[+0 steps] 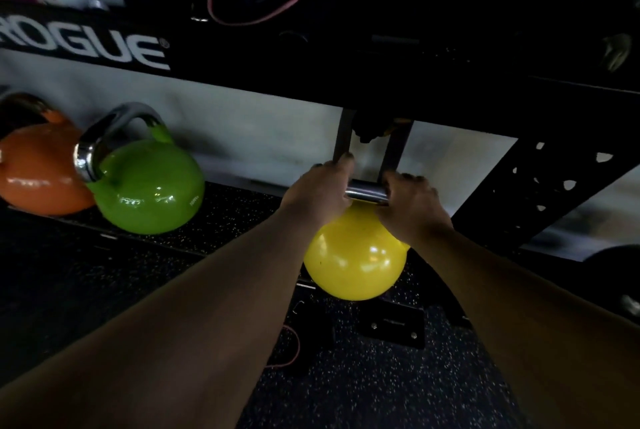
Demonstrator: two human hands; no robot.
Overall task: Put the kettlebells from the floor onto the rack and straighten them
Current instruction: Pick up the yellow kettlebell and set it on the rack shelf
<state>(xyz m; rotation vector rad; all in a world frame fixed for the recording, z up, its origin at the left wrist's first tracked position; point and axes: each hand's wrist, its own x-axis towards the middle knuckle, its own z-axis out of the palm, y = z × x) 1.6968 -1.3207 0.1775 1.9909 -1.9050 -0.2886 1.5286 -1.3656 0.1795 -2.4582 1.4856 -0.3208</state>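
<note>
A yellow kettlebell [356, 262] hangs just in front of the low rack shelf [221, 221], held by its chrome handle [367, 192]. My left hand [318, 191] is shut on the handle's left end and my right hand [412, 203] on its right end. Whether the bell's base touches anything I cannot tell. A green kettlebell [149, 186] with a chrome handle stands on the shelf to the left. An orange kettlebell [38, 176] sits beside it, touching it, at the frame's left edge.
A black rack beam [311, 61] with white ROGUE lettering runs overhead, close above my hands. Two grey bars [394, 151] drop from it behind the handle. A perforated black brace [540, 183] stands to the right. Speckled black rubber floor [381, 387] and a bolted foot plate [393, 324] lie below.
</note>
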